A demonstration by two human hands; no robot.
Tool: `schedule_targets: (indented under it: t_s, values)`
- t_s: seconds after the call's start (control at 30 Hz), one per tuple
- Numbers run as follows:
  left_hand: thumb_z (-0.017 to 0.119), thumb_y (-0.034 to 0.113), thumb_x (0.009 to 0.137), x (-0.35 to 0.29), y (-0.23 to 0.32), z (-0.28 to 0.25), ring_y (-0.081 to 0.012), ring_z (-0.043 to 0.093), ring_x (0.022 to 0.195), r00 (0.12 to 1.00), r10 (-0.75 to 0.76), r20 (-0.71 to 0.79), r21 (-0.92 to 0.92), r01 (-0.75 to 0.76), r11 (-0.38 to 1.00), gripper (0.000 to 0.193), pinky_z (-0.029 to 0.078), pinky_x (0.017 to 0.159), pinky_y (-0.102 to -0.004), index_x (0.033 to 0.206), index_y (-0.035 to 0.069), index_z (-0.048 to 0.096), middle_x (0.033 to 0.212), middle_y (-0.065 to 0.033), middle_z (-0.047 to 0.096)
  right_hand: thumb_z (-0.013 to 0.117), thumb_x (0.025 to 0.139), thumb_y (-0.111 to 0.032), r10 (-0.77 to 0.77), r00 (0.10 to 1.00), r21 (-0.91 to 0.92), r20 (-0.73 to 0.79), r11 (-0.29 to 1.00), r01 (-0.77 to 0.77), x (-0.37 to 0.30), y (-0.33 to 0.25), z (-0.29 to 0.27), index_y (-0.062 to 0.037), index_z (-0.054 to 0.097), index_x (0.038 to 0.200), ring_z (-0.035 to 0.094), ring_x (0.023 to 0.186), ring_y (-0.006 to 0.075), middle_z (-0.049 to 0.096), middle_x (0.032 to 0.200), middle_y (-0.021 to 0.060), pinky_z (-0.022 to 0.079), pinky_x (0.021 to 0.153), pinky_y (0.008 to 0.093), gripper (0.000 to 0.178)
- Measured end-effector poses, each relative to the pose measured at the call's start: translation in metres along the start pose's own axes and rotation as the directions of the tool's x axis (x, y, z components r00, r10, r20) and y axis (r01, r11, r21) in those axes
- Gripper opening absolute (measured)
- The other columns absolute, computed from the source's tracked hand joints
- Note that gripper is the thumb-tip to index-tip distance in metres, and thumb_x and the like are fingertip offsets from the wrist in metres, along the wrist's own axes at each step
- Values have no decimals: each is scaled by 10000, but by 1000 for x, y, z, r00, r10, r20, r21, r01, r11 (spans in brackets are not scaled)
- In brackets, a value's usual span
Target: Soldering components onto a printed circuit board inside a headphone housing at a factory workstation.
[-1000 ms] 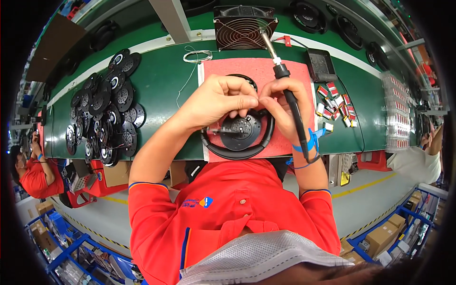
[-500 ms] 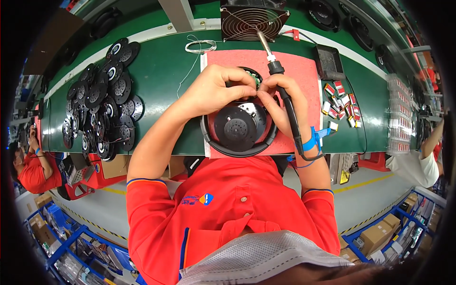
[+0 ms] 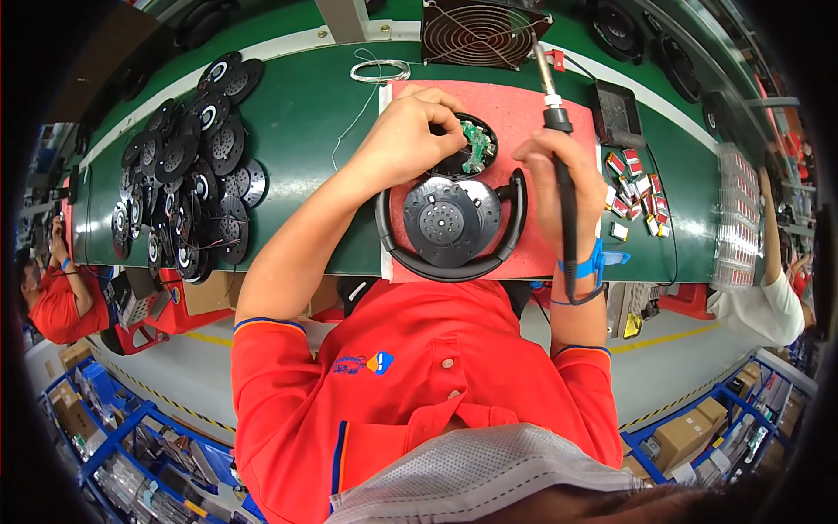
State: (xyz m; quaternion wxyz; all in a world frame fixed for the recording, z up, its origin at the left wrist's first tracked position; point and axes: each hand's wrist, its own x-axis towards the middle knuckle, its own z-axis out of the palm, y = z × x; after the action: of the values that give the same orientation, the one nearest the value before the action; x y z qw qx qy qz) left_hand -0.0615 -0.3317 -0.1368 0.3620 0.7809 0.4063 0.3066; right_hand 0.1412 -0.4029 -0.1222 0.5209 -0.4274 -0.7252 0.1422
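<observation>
Green circuit board (image 3: 477, 147) sits exposed in a black ear cup (image 3: 453, 164), laid on the pink mat (image 3: 515, 105) on the tabletop (image 3: 301, 148), longer side roughly 12 to 6. The left hand (image 3: 415, 131) is way nearer: from that grip the board is found at about 3 o'clock, just beside. Thumb and fingers are bent in at the cup's edge, but whether anything's pinched there can't be told, tbh. From the right hand (image 3: 563, 179) it's at about 10 o'clock, clearly apart. That grip is closed around a soldering iron (image 3: 566, 210), held near the 12-to-6 line, so its tip is pointed off toward the fan (image 3: 480, 37), at 1 o'clock from the board. A perforated black disc (image 3: 443, 225) is seen at 7 o'clock.
</observation>
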Motion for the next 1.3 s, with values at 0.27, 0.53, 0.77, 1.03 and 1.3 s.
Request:
schedule_targets:
  t_s: [0.27,0.53,0.77,1.03,1.3]
  values:
    - [686,127,673,2,-1,-3,-281,517,1058,999,-25,43,-36,26,999,124,427,911,-359,750,35,717,1050,-112,651,477,956,-397,-270,957,-83,-108,961,262,14,-16,-21,35,638,883,416,537,129,522,634,66,294,490,267,467]
    - [703,127,679,2,1,-1,-230,531,1033,999,-4,32,51,2,999,119,398,925,-331,742,26,708,1046,-81,647,582,859,-169,-133,989,29,-65,990,135,3,-13,-16,-33,654,702,461,457,183,569,564,50,337,440,297,220]
    - [693,124,661,3,-1,0,-262,519,1035,999,-35,40,10,34,999,121,410,916,-348,734,29,711,1033,-94,651,524,906,-210,-132,990,22,-42,991,133,2,-11,-9,22,620,665,440,460,153,567,554,73,300,437,284,348]
    - [693,114,629,3,4,2,-285,502,1054,998,-64,27,-2,64,998,127,428,904,-354,720,26,707,1014,-96,655,527,886,-164,-134,991,6,12,991,133,6,-13,-6,19,626,672,466,467,167,577,559,90,323,440,286,298]
    - [703,97,600,3,7,6,-276,503,1001,997,-77,-30,19,77,997,112,426,889,-341,641,4,656,949,-74,652,532,875,-142,-144,989,7,18,990,144,6,-12,-4,18,631,684,464,461,168,576,560,94,325,438,285,268]
